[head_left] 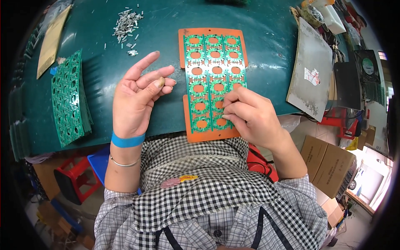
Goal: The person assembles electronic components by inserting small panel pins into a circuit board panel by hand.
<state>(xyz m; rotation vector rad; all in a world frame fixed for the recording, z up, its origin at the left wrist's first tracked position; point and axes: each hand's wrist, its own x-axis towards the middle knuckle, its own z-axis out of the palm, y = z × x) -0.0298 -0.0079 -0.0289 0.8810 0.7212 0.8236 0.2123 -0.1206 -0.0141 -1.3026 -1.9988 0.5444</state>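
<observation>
- Left wrist: encircled by a blue band; a thin silver bangle is worn nearer the elbow.
- Black-and-white checked apron is worn, marked with a pink-and-yellow patch.
- Grey plaid shirt is worn; dark strips and a dark round button are seen at the chest.

Red stool left, cardboard box right

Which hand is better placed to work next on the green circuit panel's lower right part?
Likely the right hand: its fingers are at the lower right of the green circuit panel, while the left hand is off its left side.
</observation>
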